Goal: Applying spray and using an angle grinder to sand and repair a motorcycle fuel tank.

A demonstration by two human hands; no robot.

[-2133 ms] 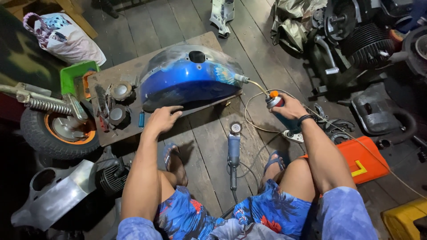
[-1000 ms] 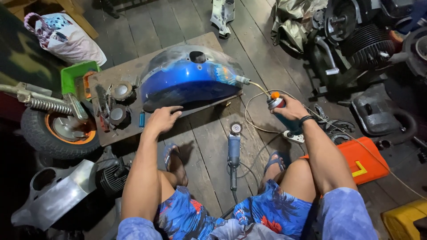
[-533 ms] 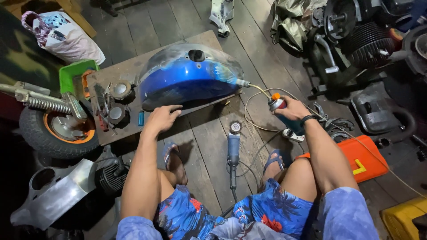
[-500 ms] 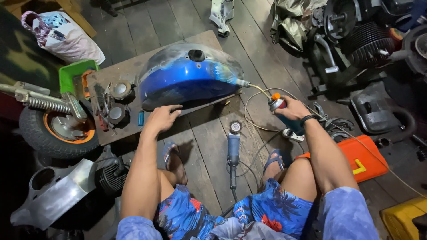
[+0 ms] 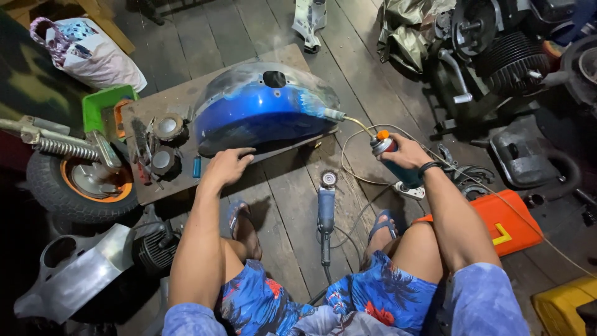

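Head view shows a blue fuel tank (image 5: pixel 264 112) lying on a wooden board (image 5: pixel 163 106) on the plank floor. The left hand (image 5: pixel 227 167) rests flat with open fingers on the board, just below the tank's near edge, holding nothing. The right hand (image 5: pixel 407 152) is closed around a spray can (image 5: pixel 393 158), to the right of the tank, and its orange nozzle points toward the tank's right end. An angle grinder (image 5: pixel 326 205) lies on the floor below the tank, between the person's knees.
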